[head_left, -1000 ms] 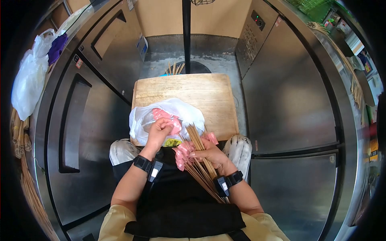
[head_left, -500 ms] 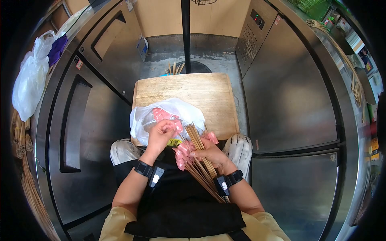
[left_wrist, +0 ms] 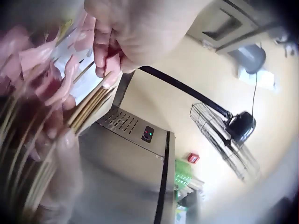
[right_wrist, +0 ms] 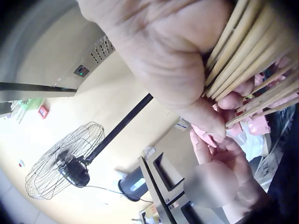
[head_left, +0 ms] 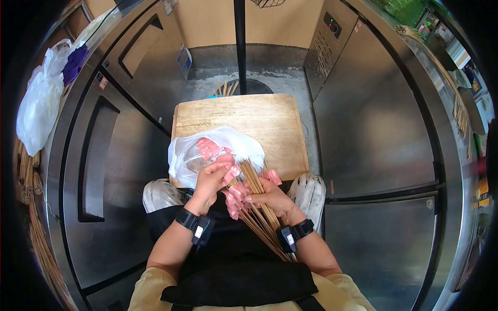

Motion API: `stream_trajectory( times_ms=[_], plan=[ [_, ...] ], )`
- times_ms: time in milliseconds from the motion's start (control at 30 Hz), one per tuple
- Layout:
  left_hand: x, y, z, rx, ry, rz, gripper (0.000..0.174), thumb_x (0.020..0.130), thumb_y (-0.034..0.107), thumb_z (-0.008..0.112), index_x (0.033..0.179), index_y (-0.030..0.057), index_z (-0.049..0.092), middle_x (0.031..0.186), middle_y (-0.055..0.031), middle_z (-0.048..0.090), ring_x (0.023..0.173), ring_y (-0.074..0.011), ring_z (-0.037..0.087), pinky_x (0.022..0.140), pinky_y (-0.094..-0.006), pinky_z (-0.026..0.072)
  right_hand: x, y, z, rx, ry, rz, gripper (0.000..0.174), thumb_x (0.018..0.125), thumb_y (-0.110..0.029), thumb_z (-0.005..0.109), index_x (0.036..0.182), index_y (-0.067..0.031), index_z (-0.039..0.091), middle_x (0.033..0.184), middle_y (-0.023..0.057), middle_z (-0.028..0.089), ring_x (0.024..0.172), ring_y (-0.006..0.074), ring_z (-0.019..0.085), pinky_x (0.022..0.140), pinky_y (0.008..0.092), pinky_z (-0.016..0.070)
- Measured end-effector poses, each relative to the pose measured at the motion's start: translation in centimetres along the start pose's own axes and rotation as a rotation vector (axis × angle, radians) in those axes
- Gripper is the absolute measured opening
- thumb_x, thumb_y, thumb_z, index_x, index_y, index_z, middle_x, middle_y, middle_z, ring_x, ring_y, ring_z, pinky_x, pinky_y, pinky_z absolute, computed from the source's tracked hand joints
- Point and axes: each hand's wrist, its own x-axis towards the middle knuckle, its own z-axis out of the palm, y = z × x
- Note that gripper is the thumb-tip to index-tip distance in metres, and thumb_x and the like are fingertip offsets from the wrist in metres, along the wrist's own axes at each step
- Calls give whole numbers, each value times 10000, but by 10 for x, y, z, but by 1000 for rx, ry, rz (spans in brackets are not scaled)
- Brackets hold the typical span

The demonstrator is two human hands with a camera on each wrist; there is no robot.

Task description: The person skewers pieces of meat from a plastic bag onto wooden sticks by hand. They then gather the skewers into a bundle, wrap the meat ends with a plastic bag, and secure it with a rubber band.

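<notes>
Left hand pinches one pink meat piece between thumb and fingertips, nearly closed; the piece sits at the tips of the bare skewers – contact looks likely in the left wrist view. Right hand curls round the skewer bundle, loaded pieces bunched beside its fingers. More meat in the white bag on the board. Best practice, I judge: single out one tip, brace its shaft, pierce the piece mid-width – fingertips clear of the point
</notes>
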Motion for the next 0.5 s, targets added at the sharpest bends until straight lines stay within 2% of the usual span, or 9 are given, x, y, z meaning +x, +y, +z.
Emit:
stream_trajectory(
  times_ms=[133,233,333,433,500],
  plan=[
    [-14,6,7,-13,-34,-169,135,891,161,617,963,52,649,858,-15,651,723,-80,608,623,-199,497,1,3,1,-1,34,-1,401,794,-35,689,1159,-40,522,918,11,595,790,80,576,624,201,456],
    [-24,-2,11,70,-122,-206,136,888,168,623,954,52,650,852,-21,651,700,-81,607,593,-199,491,1,2,0,-80,22,-10,408,790,-25,688,1161,-42,522,899,5,591,745,70,561,594,201,443],
    [-18,-18,2,113,-140,-194,122,894,167,614,945,60,645,906,-32,654,781,-92,619,691,-223,503,2,6,2,-184,72,-20,394,797,-20,675,1161,-39,525,871,1,588,713,60,543,581,201,437],
    [-19,-26,7,99,-101,-184,116,893,164,614,921,53,639,864,-34,652,746,-94,616,664,-217,501,-4,-1,10,-32,87,-52,357,816,-18,636,1157,-30,529,845,-1,582,693,62,537,580,202,437],
    [-14,-30,3,191,-127,-138,120,892,166,617,920,51,636,823,-22,644,713,-88,607,636,-211,492,-3,1,4,63,14,-48,337,820,-5,603,1149,-28,533,857,12,593,703,77,555,607,217,462]
  ],
)
